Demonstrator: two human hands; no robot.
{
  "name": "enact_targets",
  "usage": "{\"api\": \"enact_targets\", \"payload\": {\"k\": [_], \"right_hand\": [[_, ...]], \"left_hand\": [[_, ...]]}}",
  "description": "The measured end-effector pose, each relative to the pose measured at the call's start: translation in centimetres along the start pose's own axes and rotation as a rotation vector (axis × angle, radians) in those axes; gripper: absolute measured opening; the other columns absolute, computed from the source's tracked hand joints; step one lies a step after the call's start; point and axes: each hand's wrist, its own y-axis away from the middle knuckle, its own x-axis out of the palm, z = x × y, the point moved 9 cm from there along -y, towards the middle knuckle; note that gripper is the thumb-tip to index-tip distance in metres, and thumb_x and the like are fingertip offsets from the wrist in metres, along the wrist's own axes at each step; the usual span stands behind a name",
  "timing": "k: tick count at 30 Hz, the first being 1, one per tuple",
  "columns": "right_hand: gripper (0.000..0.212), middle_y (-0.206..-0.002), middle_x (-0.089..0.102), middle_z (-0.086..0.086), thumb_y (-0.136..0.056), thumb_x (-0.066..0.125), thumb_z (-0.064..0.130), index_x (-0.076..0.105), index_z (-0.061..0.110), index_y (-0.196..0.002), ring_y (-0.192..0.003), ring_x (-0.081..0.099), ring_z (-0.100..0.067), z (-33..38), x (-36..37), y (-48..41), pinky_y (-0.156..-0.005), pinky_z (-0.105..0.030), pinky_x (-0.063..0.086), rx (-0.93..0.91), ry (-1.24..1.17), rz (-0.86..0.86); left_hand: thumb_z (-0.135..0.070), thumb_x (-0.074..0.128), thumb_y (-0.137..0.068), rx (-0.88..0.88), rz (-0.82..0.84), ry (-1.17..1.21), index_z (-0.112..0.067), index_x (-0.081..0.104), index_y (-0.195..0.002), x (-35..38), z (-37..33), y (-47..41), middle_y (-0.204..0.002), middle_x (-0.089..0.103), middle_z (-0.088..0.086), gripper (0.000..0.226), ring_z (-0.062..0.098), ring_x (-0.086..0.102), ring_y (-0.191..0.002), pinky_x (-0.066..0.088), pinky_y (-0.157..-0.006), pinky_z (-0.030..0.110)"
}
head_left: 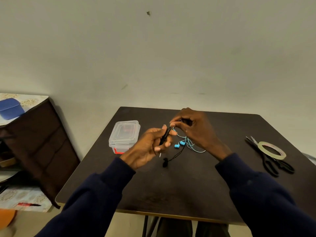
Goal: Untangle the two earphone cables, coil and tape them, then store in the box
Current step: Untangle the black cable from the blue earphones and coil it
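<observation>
Both hands are raised over the middle of the dark table. My left hand grips a bundle of the black earphone cable; its plug and a black earbud dangle below. My right hand pinches cable at the top of the bundle, where black and blue strands meet. The blue earphone cable hangs from under the right hand in loops, with its blue earbuds between the hands. A clear plastic box with its lid on and red latches stands to the left of my left hand.
A roll of clear tape lies on black scissors near the table's right edge. A dark cloth-covered shelf stands to the left, with a blue object on top. The wall is close behind the table.
</observation>
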Motion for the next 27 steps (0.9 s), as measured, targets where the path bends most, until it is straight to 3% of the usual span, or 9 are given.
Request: {"api": "enact_targets", "payload": {"k": [3,7,10,12,15,20,23,25,27], "right_hand": [[0.011,-0.087,0.075,0.0,-0.09,0.071,0.016,0.078,0.01,-0.095,-0.083,0.07,-0.015,-1.4,0.6,0.4,-0.076,-0.04,0.058,0.086,-0.126,-0.035],[0.013,-0.077,0.075,-0.009,-0.094,0.066,0.011,0.077,0.005,-0.097,-0.071,0.07,-0.024,-3.2,3.1,2.4,-0.069,-0.046,0.057,0.26,-0.309,-0.057],[0.018,-0.068,0.07,-0.006,-0.099,0.06,0.015,0.077,0.008,-0.101,-0.05,0.049,-0.016,-3.1,6.3,4.3,-0.047,-0.027,0.041,0.332,-0.409,0.046],[0.021,-0.068,0.068,-0.007,-0.101,0.056,0.014,0.074,0.006,-0.108,-0.046,0.043,-0.013,-2.4,7.7,5.3,-0.046,-0.022,0.037,0.354,-0.451,0.105],[0.022,-0.068,0.068,-0.006,-0.102,0.054,0.015,0.072,0.006,-0.112,-0.044,0.045,-0.008,-0.9,8.0,5.8,-0.048,-0.02,0.038,0.318,-0.394,0.162],[0.018,-0.063,0.066,0.008,-0.098,0.06,0.023,0.076,0.016,-0.093,-0.054,0.056,-0.002,1.8,5.6,4.5,-0.056,-0.01,0.034,0.113,0.041,0.211],[0.016,-0.068,0.064,0.011,-0.095,0.064,0.026,0.074,0.022,-0.084,-0.059,0.057,-0.007,2.6,3.6,3.2,-0.057,-0.026,0.045,0.022,0.19,0.219],[0.011,-0.075,0.065,0.013,-0.093,0.066,0.025,0.075,0.025,-0.088,-0.064,0.058,-0.006,2.7,2.5,2.3,-0.059,-0.036,0.051,-0.014,0.28,0.209],[0.009,-0.082,0.069,0.013,-0.091,0.068,0.023,0.077,0.025,-0.091,-0.07,0.061,-0.003,2.6,1.5,1.3,-0.062,-0.038,0.054,-0.038,0.323,0.176]], "left_hand": [[-0.023,0.035,-0.108,-0.019,0.152,0.258,-0.007,0.057,-0.094,1.4,-0.7,0.5,-0.067,0.052,0.004,0.03,0.004,0.038,-0.041,0.028,-0.048,0.02],[-0.021,0.032,-0.107,0.061,0.146,0.535,-0.01,0.056,-0.089,1.8,-3.6,0.7,-0.07,0.054,0.004,0.032,0.013,0.052,-0.052,0.05,-0.053,0.024],[-0.014,0.04,-0.099,0.244,0.038,0.507,-0.007,0.065,-0.093,0.2,-5.7,0.2,-0.091,0.073,0.01,0.026,0.027,0.073,-0.087,0.06,-0.073,0.029],[-0.014,0.042,-0.098,0.323,0.012,0.437,-0.006,0.059,-0.101,-0.4,-6.3,-0.4,-0.114,0.072,0.017,0.019,0.034,0.066,-0.115,0.057,-0.093,0.032],[-0.016,0.043,-0.096,0.421,-0.013,0.231,-0.005,0.053,-0.107,-1.4,-6.2,-1.1,-0.132,0.062,0.026,0.018,0.041,0.056,-0.128,0.047,-0.108,0.04],[-0.011,0.034,-0.108,0.477,-0.212,-0.367,0.006,0.049,-0.116,-3.5,-5.0,-1.1,-0.124,0.067,0.023,0.025,0.038,0.067,-0.114,0.052,-0.101,0.048],[-0.01,0.034,-0.109,0.38,-0.253,-0.581,0.007,0.054,-0.115,-3.5,-3.9,-0.5,-0.103,0.076,0.008,0.027,0.033,0.074,-0.086,0.06,-0.077,0.038],[-0.012,0.035,-0.109,0.29,-0.214,-0.609,0.002,0.059,-0.111,-3.0,-3.0,0.0,-0.086,0.074,0.005,0.029,0.026,0.068,-0.063,0.053,-0.059,0.03],[-0.022,0.032,-0.109,0.206,-0.147,-0.577,-0.003,0.064,-0.104,-1.9,-2.0,0.2,-0.08,0.07,0.013,0.037,0.021,0.056,-0.052,0.042,-0.051,0.027]]}}
